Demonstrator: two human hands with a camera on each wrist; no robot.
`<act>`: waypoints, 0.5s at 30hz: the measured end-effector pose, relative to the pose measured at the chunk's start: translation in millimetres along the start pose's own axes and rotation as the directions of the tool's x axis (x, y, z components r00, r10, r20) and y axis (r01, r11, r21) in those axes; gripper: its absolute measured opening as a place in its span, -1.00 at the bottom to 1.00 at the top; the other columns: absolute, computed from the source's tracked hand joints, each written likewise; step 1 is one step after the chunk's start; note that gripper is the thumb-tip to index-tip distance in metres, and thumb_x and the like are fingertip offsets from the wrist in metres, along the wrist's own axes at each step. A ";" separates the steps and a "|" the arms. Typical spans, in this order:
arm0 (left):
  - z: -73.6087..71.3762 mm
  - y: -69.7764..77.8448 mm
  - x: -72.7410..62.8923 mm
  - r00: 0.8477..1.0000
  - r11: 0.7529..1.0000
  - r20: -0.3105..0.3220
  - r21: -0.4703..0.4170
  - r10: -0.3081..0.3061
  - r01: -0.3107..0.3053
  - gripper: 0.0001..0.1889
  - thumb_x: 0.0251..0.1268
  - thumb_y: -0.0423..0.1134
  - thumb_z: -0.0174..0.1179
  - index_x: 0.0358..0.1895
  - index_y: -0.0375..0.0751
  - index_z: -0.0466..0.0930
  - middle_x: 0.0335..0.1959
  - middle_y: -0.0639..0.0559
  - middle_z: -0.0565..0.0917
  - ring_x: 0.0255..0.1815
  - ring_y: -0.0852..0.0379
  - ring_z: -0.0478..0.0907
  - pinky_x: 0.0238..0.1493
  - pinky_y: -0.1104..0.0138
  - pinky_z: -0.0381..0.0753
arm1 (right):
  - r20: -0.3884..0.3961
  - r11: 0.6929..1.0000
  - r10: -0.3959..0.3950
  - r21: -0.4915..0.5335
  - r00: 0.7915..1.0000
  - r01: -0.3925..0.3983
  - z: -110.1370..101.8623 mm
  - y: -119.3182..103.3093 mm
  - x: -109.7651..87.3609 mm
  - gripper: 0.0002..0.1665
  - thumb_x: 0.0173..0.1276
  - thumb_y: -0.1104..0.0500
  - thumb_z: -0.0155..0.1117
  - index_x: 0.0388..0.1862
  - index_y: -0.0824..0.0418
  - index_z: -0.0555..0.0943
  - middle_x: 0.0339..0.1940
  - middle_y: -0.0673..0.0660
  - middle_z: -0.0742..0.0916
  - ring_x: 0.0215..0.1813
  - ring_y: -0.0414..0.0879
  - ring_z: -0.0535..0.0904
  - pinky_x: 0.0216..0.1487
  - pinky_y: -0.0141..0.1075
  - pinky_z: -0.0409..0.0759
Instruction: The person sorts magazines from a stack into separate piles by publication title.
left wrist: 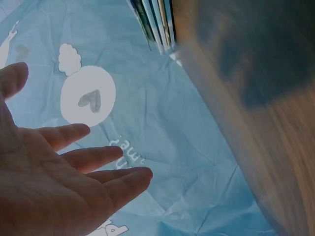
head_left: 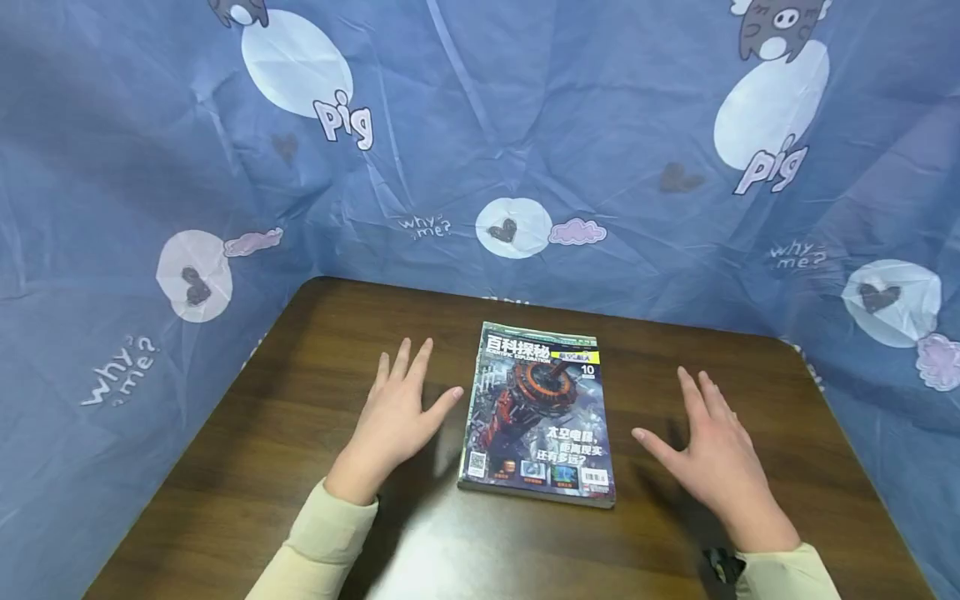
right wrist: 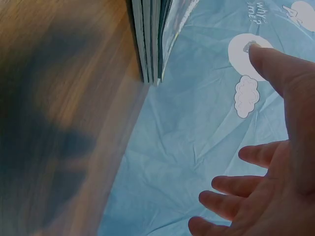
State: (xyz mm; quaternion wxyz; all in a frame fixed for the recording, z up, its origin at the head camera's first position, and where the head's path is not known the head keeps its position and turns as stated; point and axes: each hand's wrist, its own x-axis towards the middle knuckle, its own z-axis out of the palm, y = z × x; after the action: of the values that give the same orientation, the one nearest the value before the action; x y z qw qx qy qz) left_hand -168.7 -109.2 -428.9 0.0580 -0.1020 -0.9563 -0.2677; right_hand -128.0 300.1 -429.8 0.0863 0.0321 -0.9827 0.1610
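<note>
A stack of magazines (head_left: 536, 417) lies face up on the brown wooden table (head_left: 292, 383), its top cover showing a red and dark machine with Chinese lettering. My left hand (head_left: 393, 417) hovers to the left of the stack, fingers spread and thumb toward it, touching nothing. On the other side my right hand (head_left: 716, 458) is held above the table, also spread and apart from the stack. Both wrist views catch the layered edges of the magazines (left wrist: 156, 22), and the open palm of the right hand (right wrist: 266, 196) holds nothing.
A blue cloth (head_left: 465, 150) printed with pigs, hearts and words hangs behind the table and along both sides. A dark object (head_left: 723, 565), possibly a strap, sits at the right wrist. Bright light reflects off the tabletop's near part.
</note>
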 end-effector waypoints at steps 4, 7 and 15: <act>3.4 3.8 1.8 0.998 0.998 -0.045 -0.059 0.034 -0.037 -0.14 0.47 0.19 0.13 0.60 -0.28 0.09 0.57 -0.38 0.09 0.54 -0.45 -0.04 0.49 -0.16 -0.02 | -0.003 0.999 -0.005 0.033 1.000 0.006 0.0 -0.8 1.2 0.35 0.25 -0.48 0.30 0.69 0.19 -0.10 0.60 0.48 0.09 0.45 0.55 0.12 0.17 0.53 0.20; 5.6 5.4 2.6 0.995 0.993 -0.084 -0.100 0.058 -0.067 -0.20 0.48 0.07 0.17 0.56 -0.37 0.15 0.55 -0.37 0.16 0.55 -0.32 0.03 0.52 -0.07 -0.03 | 0.006 0.998 -0.008 0.059 1.000 0.008 1.6 -2.3 1.4 0.34 0.27 -0.47 0.30 0.69 0.20 -0.09 0.60 0.47 0.08 0.50 0.51 0.07 0.19 0.53 0.19; 13.9 13.1 6.2 0.997 0.978 -0.076 -0.202 0.031 -0.046 -0.26 0.46 -0.02 0.21 0.53 -0.38 0.21 0.53 -0.37 0.20 0.47 -0.38 0.20 0.44 -0.14 0.18 | 0.024 0.995 0.014 0.101 1.000 -0.017 4.9 -4.8 1.6 0.33 0.28 -0.47 0.27 0.69 0.21 -0.10 0.61 0.45 0.06 0.49 0.51 0.08 0.22 0.50 0.20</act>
State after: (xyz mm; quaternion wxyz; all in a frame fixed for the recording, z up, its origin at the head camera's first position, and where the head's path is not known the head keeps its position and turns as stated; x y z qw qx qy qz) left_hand -172.5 -90.0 -433.1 0.0873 -0.1163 -0.9190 -0.3665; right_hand -129.9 294.0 -432.6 0.0719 0.0306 -0.9744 0.2109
